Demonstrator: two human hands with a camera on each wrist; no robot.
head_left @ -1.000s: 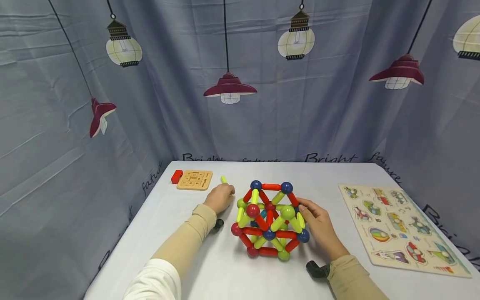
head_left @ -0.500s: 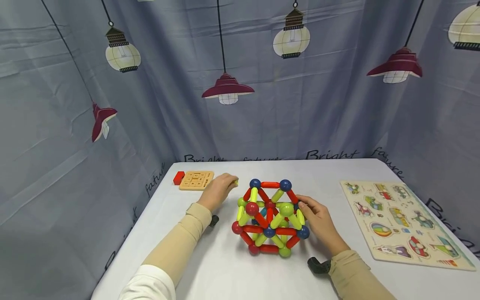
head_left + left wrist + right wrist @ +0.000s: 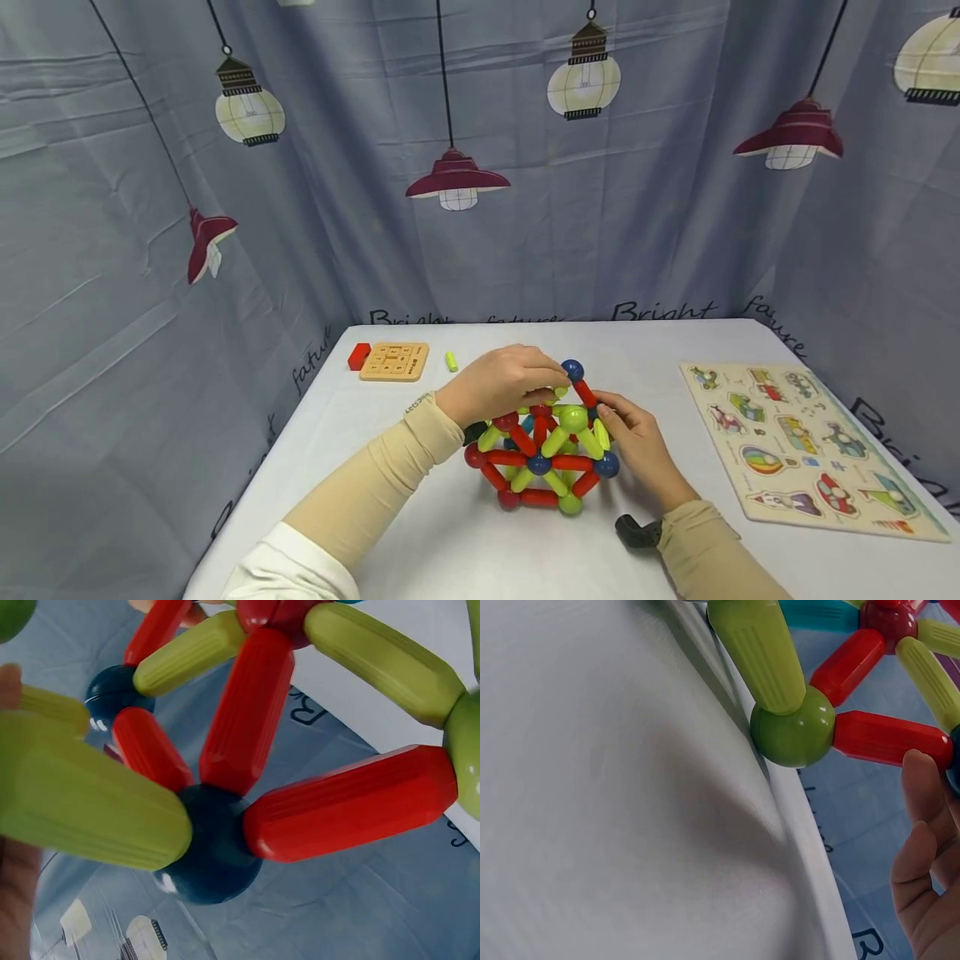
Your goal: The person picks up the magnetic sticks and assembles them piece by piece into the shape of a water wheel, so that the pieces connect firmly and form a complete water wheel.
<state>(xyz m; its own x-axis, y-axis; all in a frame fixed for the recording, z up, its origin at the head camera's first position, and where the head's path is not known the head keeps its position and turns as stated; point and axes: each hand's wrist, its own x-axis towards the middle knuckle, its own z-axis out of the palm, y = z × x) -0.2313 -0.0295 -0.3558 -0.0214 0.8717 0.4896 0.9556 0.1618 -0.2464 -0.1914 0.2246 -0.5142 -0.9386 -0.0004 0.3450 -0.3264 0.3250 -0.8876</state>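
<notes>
A ball-and-stick toy frame [image 3: 538, 464] of red and yellow-green rods with blue, red and green balls stands mid-table. My left hand [image 3: 501, 383] reaches over its top and hides part of it in the head view. In the left wrist view, a fingertip [image 3: 9, 688] lies against a yellow-green rod [image 3: 56, 711], whose far end meets a top blue ball [image 3: 118, 696]. My right hand [image 3: 637, 446] steadies the frame's right side. In the right wrist view its fingertips [image 3: 921, 780] grip where a red rod [image 3: 889, 737] joins a blue ball at the image edge.
A loose yellow-green rod [image 3: 451, 361] lies at the back, beside a wooden number puzzle [image 3: 394, 362] and a red block [image 3: 359, 357]. A picture puzzle board [image 3: 810, 450] lies at the right. A patterned grey-blue curtain [image 3: 315, 208] surrounds the table [image 3: 420, 533].
My left hand has picked up a yellow-green rod from the back left and carried it right, over the frame's top. My right hand has kept its place on the frame.
</notes>
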